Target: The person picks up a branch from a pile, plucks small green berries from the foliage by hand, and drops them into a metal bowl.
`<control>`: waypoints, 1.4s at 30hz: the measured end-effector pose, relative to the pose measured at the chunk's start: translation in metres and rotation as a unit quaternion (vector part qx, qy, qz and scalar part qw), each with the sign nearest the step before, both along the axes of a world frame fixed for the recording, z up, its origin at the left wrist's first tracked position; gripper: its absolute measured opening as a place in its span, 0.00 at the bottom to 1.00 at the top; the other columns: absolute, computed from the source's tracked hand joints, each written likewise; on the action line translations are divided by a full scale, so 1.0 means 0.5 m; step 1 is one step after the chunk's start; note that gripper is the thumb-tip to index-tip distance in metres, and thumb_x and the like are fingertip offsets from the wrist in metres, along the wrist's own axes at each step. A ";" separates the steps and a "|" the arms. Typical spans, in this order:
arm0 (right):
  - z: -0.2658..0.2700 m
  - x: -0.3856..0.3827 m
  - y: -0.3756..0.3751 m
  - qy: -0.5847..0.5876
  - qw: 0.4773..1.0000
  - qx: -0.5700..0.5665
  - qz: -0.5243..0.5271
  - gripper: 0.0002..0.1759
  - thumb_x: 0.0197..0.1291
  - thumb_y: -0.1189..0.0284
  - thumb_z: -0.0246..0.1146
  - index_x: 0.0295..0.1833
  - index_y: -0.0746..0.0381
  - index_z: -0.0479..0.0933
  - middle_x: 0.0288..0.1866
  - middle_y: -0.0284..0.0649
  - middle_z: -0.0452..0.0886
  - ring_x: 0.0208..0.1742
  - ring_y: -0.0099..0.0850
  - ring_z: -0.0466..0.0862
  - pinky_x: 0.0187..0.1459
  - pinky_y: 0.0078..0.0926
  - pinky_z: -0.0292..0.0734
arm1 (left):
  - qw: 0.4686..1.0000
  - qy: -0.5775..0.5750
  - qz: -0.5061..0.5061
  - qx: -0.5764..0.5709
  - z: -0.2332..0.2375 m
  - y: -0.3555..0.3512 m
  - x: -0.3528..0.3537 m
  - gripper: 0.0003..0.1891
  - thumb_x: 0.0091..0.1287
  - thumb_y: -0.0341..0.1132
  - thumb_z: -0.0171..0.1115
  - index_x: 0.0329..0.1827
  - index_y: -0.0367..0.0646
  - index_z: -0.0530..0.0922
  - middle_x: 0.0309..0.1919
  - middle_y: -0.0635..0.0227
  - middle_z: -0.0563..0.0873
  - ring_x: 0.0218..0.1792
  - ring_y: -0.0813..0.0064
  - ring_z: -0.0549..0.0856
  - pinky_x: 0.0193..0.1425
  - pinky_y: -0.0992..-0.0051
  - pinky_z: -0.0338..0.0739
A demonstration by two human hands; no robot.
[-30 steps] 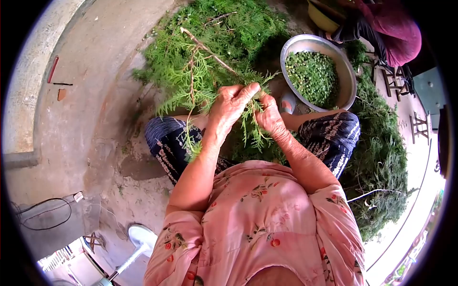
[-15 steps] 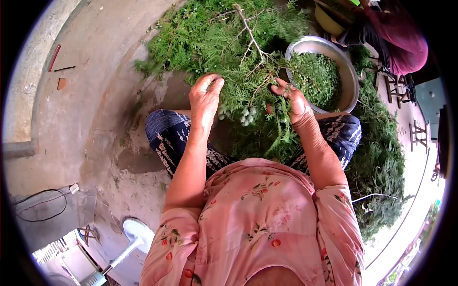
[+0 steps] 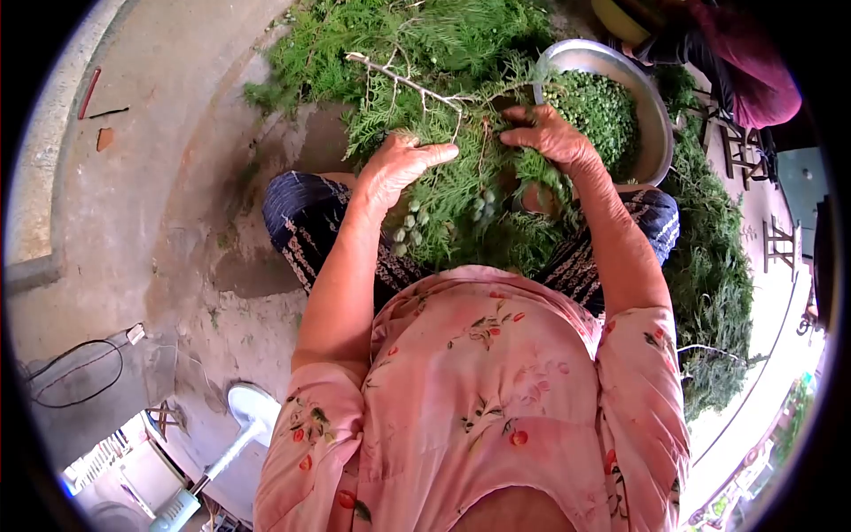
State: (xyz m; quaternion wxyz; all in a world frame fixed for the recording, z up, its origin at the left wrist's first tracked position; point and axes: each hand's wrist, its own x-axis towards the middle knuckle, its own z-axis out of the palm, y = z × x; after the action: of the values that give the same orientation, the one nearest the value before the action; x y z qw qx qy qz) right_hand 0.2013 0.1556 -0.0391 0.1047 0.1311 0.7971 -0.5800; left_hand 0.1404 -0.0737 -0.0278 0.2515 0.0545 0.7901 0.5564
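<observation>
You are working a cut evergreen branch point(image 3: 448, 182) across your lap, with both hands engaged on it. Your left hand point(image 3: 401, 167) is closing around the foliage just under the bare woody stem point(image 3: 399, 80), thumb pressing against forefinger over a sprig. Your right hand point(image 3: 551, 135) is curling its fingers down into the foliage on the far side, just beside the rim of the metal bowl point(image 3: 654, 124). What its fingertips are pinching is hidden by the greenery. Clusters of pale green cones point(image 3: 409, 226) are hanging on the near side of the branch, between your hands and your body, and the bowl is holding a layer of loose green cones point(image 3: 603, 106). For clean work, you are best using the left hand as the anchor. Grip close to the stem, not on the soft tips, so that the branch is not twisting while the right hand is pulling. Turn the branch so that the hanging clusters are facing up before picking, since neither hand is touching them as it lies. Pinch each cone at its base and roll it off, so that little foliage is coming away with it. Carry the right hand fully over the rim before opening it. The bowl is standing close, but heaps of cut foliage point(image 3: 399, 35) are lying around it, and a dropped cone would likely be lost there.
</observation>
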 end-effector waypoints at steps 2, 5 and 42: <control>-0.006 -0.020 0.015 0.026 0.998 0.038 0.052 0.24 0.45 0.68 0.68 0.49 0.67 0.75 0.51 0.43 0.75 0.49 0.31 0.76 0.52 0.29 0.70 | 0.987 -0.088 -0.092 0.102 0.002 -0.013 0.001 0.16 0.50 0.38 0.70 0.35 0.34 0.80 0.31 0.67 0.83 0.35 0.79 0.77 0.43 0.77 0.70; -0.036 -0.023 -0.002 0.127 0.980 0.152 -0.012 0.22 0.48 0.70 0.66 0.51 0.66 0.75 0.43 0.42 0.80 0.45 0.30 0.78 0.50 0.26 0.71 | 0.982 -0.135 -0.053 0.119 -0.007 -0.009 0.010 0.16 0.50 0.35 0.70 0.38 0.35 0.79 0.34 0.68 0.82 0.39 0.78 0.78 0.52 0.76 0.65; 0.012 0.099 -0.182 0.292 0.942 0.162 0.010 0.09 0.48 0.79 0.59 0.38 0.62 0.77 0.30 0.42 0.78 0.33 0.40 0.78 0.39 0.32 0.72 | 0.889 -0.280 0.045 0.359 -0.051 -0.016 0.025 0.14 0.64 0.33 0.55 0.51 0.38 0.74 0.38 0.68 0.83 0.21 0.85 0.77 0.22 0.84 0.72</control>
State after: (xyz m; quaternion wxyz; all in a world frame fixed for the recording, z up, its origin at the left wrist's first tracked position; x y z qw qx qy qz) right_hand 0.2509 0.0646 -0.0330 -0.1497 -0.0368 0.8772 -0.4546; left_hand 0.1528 -0.0819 -0.0534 0.4002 -0.0526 0.4350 0.8048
